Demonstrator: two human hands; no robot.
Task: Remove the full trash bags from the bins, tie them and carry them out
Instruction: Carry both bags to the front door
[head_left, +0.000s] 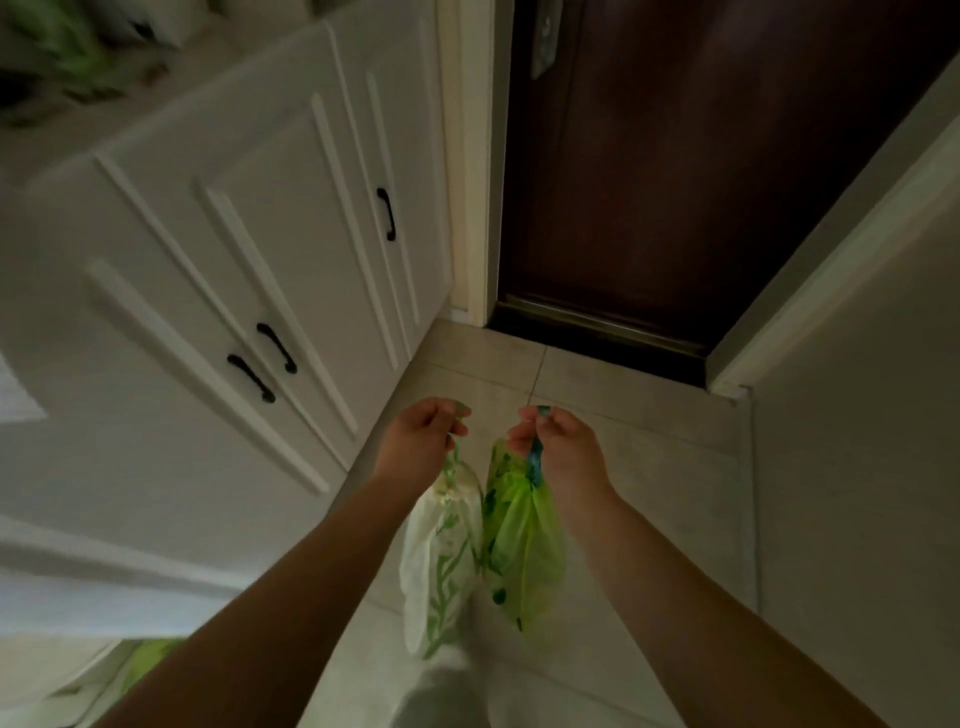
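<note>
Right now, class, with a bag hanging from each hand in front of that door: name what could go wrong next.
The dark door looks shut and both hands are full, so opening it may mean a fumble or drop. The left hand pinches the white bag and the right hand the green bag only by thin ties, which could slip or tear.

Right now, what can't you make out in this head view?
- Bag contents: white bag and green bag are opaque.
- Knots: bunched necks hidden inside left hand and right hand grip.
- Door handle: cut off by top edge, too dark.
- Items on cabinet top: blurred, top left corner.
</note>
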